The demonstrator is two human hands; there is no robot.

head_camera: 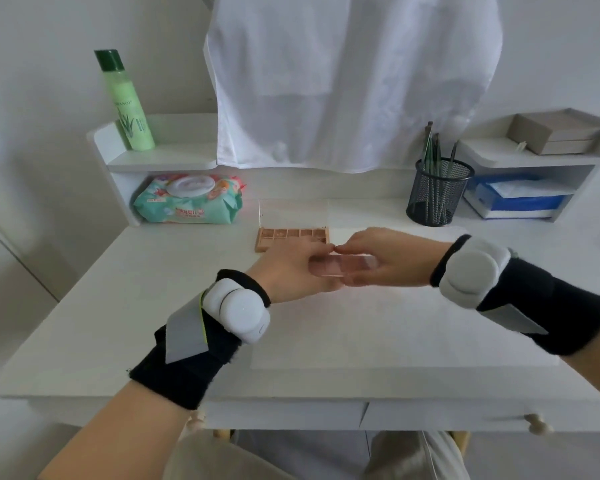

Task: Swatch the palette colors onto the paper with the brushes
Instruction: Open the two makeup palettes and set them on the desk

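Both hands, left hand and right hand, grip a clear case above the paper; open it level, palette just behind.

Worktop: white, matt, smooth, prob. painted board. Paper: white sheet, faintly grainy, matt. Palette: tan tray w/ clear glossy plastic lid standing open. Small case betw. both hands: clear pinkish plastic, glossy. Pen cup: black metal mesh. Wipes pack: soft shiny plastic film, hard white flap. Bottle: translucent green plastic, glossy. Wrist bands: black fuzzy cloth, smooth white plastic pods. Hanging cloth: white, thin woven.
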